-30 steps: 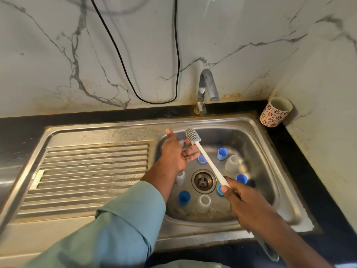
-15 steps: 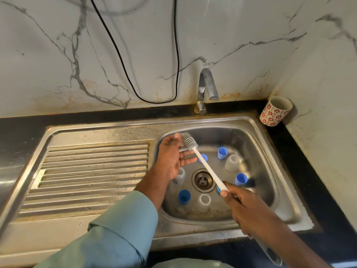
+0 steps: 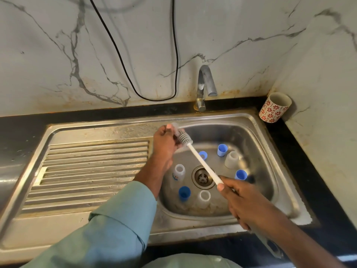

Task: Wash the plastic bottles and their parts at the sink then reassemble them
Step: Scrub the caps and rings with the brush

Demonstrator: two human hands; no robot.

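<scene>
Plastic bottle parts lie scattered in the basin of the stainless-steel sink (image 3: pixel 257 130): 4 blue plastic caps (image 3: pixel 221 150) and 3 clear plastic bottles (image 3: pixel 231 159) stand around the round metal drain (image 3: pixel 201 176), all below and between the fingers of both hands. The left hand (image 3: pixel 166 144) is raised above the basin's far left rim, its fingers curled round a small clear part (image 3: pixel 173 126) that is blurred and mostly hidden. The grey bristle head of a white long-handled bottle brush (image 3: pixel 201 161) sits right against those fingers. The right hand (image 3: pixel 245 204) grips the brush's handle at its near end, fingers clenched round it. Beyond both hands, a chrome tap (image 3: pixel 204 84) rises from the black desk (image 3: pixel 313 171), and a red-flowered cup (image 3: pixel 274 108) stands in the corner.
</scene>
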